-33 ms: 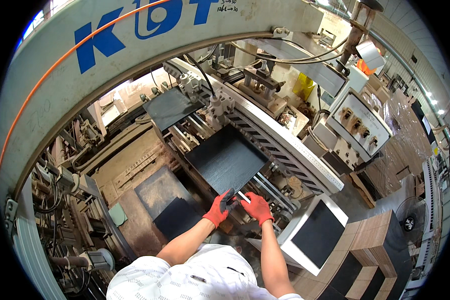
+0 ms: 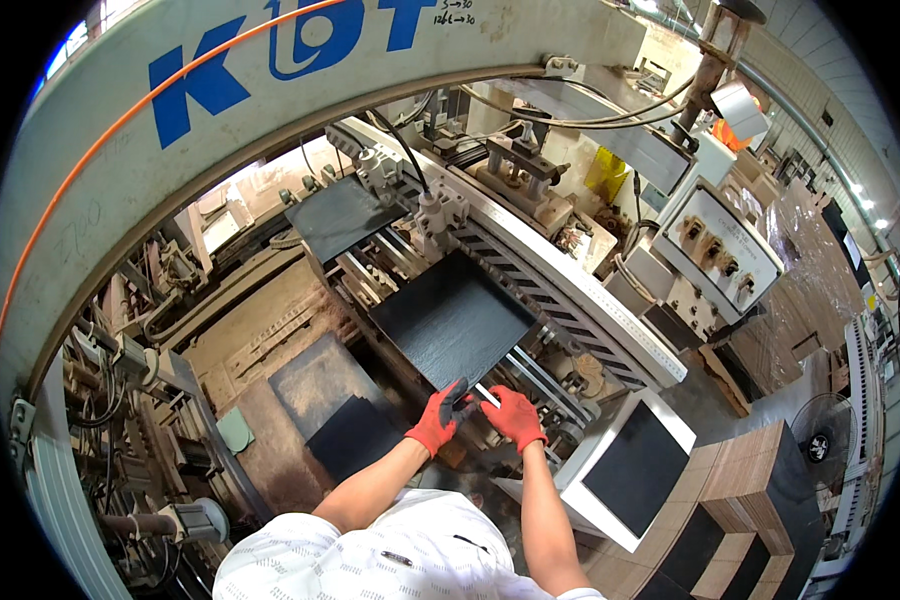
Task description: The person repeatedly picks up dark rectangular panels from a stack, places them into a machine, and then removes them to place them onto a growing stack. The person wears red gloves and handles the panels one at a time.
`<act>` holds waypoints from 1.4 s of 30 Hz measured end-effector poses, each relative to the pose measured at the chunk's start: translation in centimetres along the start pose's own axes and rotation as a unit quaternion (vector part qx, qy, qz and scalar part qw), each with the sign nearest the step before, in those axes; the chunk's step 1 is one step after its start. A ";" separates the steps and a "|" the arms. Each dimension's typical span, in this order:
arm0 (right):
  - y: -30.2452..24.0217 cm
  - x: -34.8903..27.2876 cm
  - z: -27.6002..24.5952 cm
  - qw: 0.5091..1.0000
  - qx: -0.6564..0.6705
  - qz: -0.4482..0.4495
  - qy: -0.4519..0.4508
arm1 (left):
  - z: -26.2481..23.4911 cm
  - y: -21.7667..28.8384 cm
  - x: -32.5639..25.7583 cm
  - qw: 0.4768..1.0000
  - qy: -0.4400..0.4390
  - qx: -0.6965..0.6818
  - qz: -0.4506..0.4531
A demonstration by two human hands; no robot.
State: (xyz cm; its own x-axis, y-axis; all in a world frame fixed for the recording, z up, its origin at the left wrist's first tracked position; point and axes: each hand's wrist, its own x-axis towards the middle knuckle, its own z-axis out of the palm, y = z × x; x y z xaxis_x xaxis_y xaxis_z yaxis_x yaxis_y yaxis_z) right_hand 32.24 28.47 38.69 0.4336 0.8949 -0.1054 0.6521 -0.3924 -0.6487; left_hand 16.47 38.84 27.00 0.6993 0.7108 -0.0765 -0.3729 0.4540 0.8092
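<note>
- Black, wood-grained, flat rectangular panel (image 2: pixel 454 318) lies on the machine's metal rails (image 2: pixel 538 376), directly ahead of the wearer.
- Change: nothing clear between the two pictures; panel and both hands match the one just before. Judgement: same handling in progress, no fresh step.
- Panel's near corner points down toward the wearer; edges run diagonally. It looks nearly square through the fisheye, so long axis uncertain; perhaps lower left to upper right.
- Left hand (image 2: pixel 443 415), red glove with dark palm: fingers partly curled, just at the near corner. Cannot tell whether it grips anything.
- Right hand (image 2: pixel 513 416), red glove: fingers bent close around a slim white strip (image 2: pixel 487 395), beside that corner.
- Beyond: second black flat panel (image 2: pixel 342 216), farther along, upper left.
- Left below: dark flat sheet (image 2: pixel 355 440) over a worn grey board (image 2: pixel 322 372).
- Right: white-framed box with dark face (image 2: pixel 638 470); brown stacked boards (image 2: pixel 745 465) past it.
</note>
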 end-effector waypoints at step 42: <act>0.6 -0.5 0.2 0.998 -0.011 -0.035 0.052 | 0.7 3.5 0.5 0.919 0.146 -0.293 -0.220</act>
State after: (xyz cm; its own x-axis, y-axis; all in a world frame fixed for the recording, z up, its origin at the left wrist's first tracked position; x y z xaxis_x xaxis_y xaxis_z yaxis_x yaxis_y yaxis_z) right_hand 32.31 27.78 38.20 0.4477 0.8940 0.0198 0.6968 -0.3349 -0.6343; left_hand 15.90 40.41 30.23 0.6995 0.4642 -0.5433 -0.4175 0.8825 0.2166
